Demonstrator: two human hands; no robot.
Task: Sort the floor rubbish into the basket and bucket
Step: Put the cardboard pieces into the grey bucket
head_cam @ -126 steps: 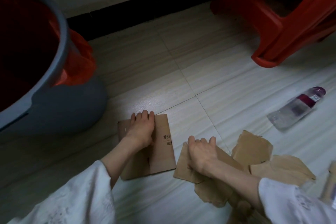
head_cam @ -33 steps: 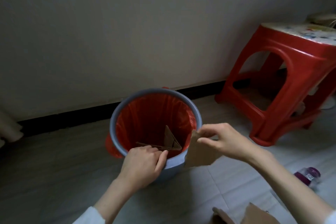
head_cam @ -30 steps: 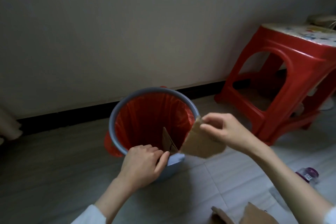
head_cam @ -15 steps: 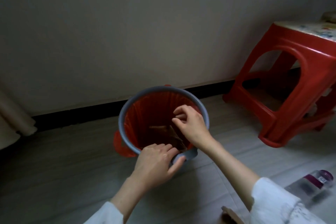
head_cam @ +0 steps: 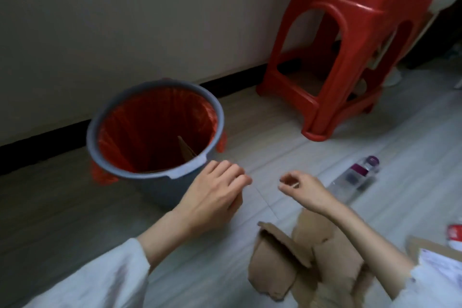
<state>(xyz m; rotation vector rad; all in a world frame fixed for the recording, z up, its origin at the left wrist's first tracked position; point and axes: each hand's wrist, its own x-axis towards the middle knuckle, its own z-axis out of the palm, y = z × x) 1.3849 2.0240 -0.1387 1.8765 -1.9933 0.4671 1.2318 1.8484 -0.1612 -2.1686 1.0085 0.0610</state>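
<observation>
- Pale tiled floor, red stool at 1 o'clock.
- Bucket at 10 o'clock, cardboard inside.
- Left hand, right hand: loosely curled, empty.
- Cardboard scraps at 5 o'clock; bottle at 3 o'clock.

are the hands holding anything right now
Nothing. The left hand and right hand hang loosely curled above the floor, between the bucket and the cardboard scraps.
</observation>
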